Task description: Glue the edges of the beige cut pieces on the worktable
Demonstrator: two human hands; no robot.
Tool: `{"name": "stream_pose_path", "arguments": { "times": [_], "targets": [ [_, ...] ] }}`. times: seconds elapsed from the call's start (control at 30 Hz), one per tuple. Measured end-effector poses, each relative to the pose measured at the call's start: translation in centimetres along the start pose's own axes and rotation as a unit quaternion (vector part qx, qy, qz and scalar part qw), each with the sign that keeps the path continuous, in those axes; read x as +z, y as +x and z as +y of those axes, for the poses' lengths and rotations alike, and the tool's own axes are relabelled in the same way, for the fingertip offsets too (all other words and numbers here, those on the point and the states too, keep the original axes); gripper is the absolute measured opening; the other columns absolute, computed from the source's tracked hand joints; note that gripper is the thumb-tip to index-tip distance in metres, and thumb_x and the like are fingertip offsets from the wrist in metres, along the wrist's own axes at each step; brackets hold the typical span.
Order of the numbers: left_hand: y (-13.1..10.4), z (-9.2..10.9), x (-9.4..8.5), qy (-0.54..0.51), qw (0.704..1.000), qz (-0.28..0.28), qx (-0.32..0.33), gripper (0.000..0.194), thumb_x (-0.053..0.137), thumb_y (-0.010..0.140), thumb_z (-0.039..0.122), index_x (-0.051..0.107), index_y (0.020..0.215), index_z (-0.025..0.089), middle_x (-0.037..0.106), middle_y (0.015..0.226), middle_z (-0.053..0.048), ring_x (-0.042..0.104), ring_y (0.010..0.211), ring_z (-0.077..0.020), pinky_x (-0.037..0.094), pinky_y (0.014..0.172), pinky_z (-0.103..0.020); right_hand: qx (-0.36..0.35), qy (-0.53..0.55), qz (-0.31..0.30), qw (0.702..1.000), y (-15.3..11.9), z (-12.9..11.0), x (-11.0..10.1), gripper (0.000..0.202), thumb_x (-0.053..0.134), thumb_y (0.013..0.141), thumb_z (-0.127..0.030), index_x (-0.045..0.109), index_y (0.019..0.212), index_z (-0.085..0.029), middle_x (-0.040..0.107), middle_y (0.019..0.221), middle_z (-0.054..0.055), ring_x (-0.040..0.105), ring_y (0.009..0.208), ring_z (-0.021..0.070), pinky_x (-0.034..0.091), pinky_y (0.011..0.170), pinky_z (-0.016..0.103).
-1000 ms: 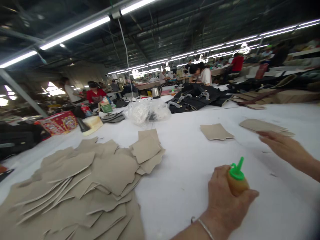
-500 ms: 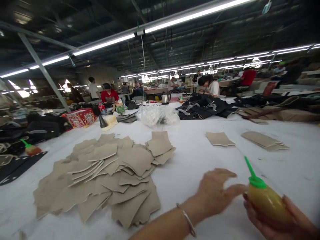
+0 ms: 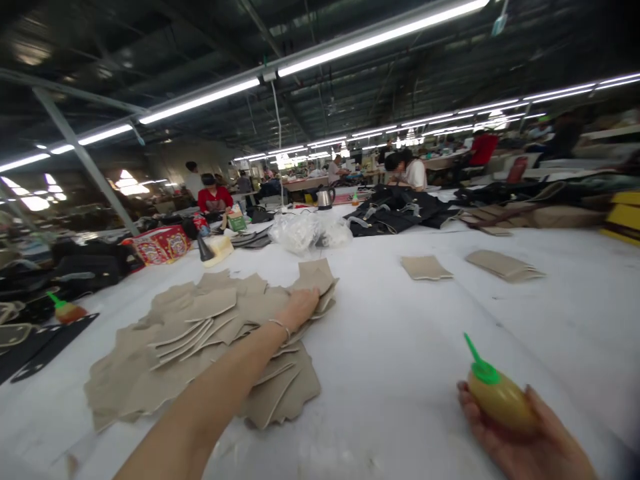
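A wide heap of taupe sheet pieces (image 3: 135, 360) covers the left half of the white table (image 3: 390, 373). My left hand (image 3: 301, 307), with a bracelet at the wrist, reaches to the heap's right side, its fingers on the top pieces; whether it grips one cannot be made out. At the lower right, my right hand (image 3: 540, 443) is wrapped round a squeeze bottle (image 3: 505, 403) with amber contents and a green nozzle pointing up and left. A single taupe piece (image 3: 426, 267) and a small stack (image 3: 503, 265) lie farther back on the right.
Behind the heap are a clear plastic bag (image 3: 310, 232), a metal kettle (image 3: 325, 198) and dark fabric (image 3: 400, 212). A red patterned box (image 3: 163, 245) and another green-tipped bottle (image 3: 69, 311) stand at left. People sit farther back.
My left hand has moved left from beside the bottle onto the heap. My right hand still holds the bottle. The view has shifted slightly, bringing a yellow object in at the right edge.
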State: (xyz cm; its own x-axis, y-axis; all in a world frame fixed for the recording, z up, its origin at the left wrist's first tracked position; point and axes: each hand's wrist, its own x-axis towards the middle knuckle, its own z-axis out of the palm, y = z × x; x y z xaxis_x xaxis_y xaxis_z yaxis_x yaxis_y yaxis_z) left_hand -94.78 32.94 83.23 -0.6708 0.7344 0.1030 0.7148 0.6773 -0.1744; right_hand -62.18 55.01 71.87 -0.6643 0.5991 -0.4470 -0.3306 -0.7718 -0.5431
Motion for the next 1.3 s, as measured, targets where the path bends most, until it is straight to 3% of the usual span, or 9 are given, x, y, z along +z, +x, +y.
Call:
{"name": "stream_pose_path", "arguments": {
  "times": [0.17, 0.27, 0.33, 0.43, 0.53, 0.63, 0.8, 1.07, 1.3],
  "targets": [
    [-5.4, 4.1, -2.2, -0.011, 0.996, 0.053, 0.073, 0.050, 0.029, 0.093, 0.005, 0.038, 0.140, 0.017, 0.060, 0.121, -0.013, 0.061, 0.106, -0.0257, 0.052, 0.084, -0.036, -0.016, 0.125, -0.005, 0.992, -5.1, -1.5, 3.3, 0.031, 0.050, 0.092, -0.029, 0.059, 0.118, -0.016, 0.063, 0.122, 0.012, 0.066, 0.102, 0.0239, 0.061, 0.080, 0.035],
    [-11.4, 6.5, -0.9, -0.049, 0.971, 0.076, 0.223, 0.053, 0.030, 0.092, 0.003, 0.045, 0.137, 0.027, 0.054, 0.134, -0.009, 0.053, 0.123, -0.0215, 0.048, 0.100, -0.036, -0.044, 0.123, -0.014, 0.991, -6.4, -2.0, 2.5, 0.030, 0.046, 0.093, -0.023, 0.059, 0.119, -0.014, 0.061, 0.126, 0.013, 0.064, 0.105, 0.0249, 0.061, 0.080, 0.036],
    [-15.0, 7.5, 0.5, -0.057, 0.947, 0.043, 0.315, 0.052, 0.033, 0.089, 0.001, 0.052, 0.130, 0.028, 0.056, 0.134, -0.008, 0.050, 0.128, -0.0213, 0.039, 0.111, -0.041, -0.051, 0.116, -0.011, 0.992, -7.2, -2.3, 1.7, 0.030, 0.046, 0.094, -0.023, 0.059, 0.119, -0.013, 0.061, 0.124, 0.014, 0.065, 0.103, 0.0245, 0.061, 0.078, 0.034],
    [-17.8, 8.2, 1.2, -0.065, 0.948, -0.048, 0.307, 0.060, 0.033, 0.081, -0.005, 0.058, 0.125, 0.028, 0.055, 0.136, -0.009, 0.050, 0.129, -0.0245, 0.036, 0.112, -0.049, -0.051, 0.098, 0.001, 0.994, -8.5, -2.6, 1.1, 0.030, 0.050, 0.095, -0.031, 0.060, 0.116, -0.012, 0.065, 0.114, 0.014, 0.066, 0.098, 0.0252, 0.061, 0.074, 0.033],
    [-17.6, 9.4, -0.2, -0.136, 0.958, -0.113, 0.225, 0.057, 0.033, 0.080, -0.001, 0.061, 0.122, 0.025, 0.059, 0.130, -0.007, 0.057, 0.119, -0.0221, 0.044, 0.104, -0.042, -0.042, 0.085, 0.005, 0.996, -9.7, -2.4, 1.4, 0.036, 0.048, 0.095, -0.042, 0.062, 0.110, -0.012, 0.068, 0.105, 0.015, 0.067, 0.097, 0.0280, 0.061, 0.073, 0.038],
    [-16.7, 12.2, -1.7, -0.198, 0.963, -0.104, 0.150, 0.043, 0.044, 0.089, 0.022, 0.053, 0.131, 0.021, 0.060, 0.125, -0.010, 0.056, 0.115, -0.0238, 0.046, 0.100, -0.039, -0.031, 0.085, 0.001, 0.996, -10.9, -1.9, 2.3, 0.035, 0.051, 0.094, -0.044, 0.063, 0.108, -0.015, 0.069, 0.103, 0.012, 0.066, 0.099, 0.0274, 0.061, 0.074, 0.038],
    [-16.0, 16.6, -1.2, -0.161, 0.974, -0.114, 0.110, 0.042, 0.057, 0.081, 0.037, 0.056, 0.119, 0.019, 0.055, 0.121, -0.013, 0.055, 0.111, -0.0289, 0.049, 0.093, -0.040, -0.050, 0.068, 0.022, 0.996, -12.6, -1.6, 2.7, 0.026, 0.062, 0.086, -0.036, 0.066, 0.105, -0.018, 0.068, 0.110, 0.008, 0.067, 0.095, 0.0215, 0.062, 0.074, 0.032],
    [-14.9, 15.9, -0.8, -0.159, 0.970, -0.142, 0.117, 0.032, 0.055, 0.078, 0.031, 0.059, 0.107, 0.017, 0.056, 0.118, -0.014, 0.061, 0.101, -0.0247, 0.050, 0.088, -0.034, -0.140, -0.090, 0.027, 0.986, -13.8, -1.6, 0.0, 0.043, 0.084, 0.057, -0.031, 0.070, 0.097, -0.023, 0.063, 0.119, 0.005, 0.062, 0.099, 0.0218, 0.061, 0.068, 0.026],
    [-14.4, 17.9, -1.0, -0.140, 0.977, -0.148, 0.068, 0.051, 0.065, 0.070, 0.033, 0.054, 0.116, 0.012, 0.054, 0.122, -0.020, 0.062, 0.099, -0.0291, 0.054, 0.082, -0.038, -0.165, -0.201, -0.004, 0.966, -13.5, -0.7, 0.2, 0.062, 0.087, 0.051, -0.044, 0.067, 0.106, -0.025, 0.064, 0.115, 0.006, 0.061, 0.102, 0.0238, 0.059, 0.069, 0.026]
  ]
}}
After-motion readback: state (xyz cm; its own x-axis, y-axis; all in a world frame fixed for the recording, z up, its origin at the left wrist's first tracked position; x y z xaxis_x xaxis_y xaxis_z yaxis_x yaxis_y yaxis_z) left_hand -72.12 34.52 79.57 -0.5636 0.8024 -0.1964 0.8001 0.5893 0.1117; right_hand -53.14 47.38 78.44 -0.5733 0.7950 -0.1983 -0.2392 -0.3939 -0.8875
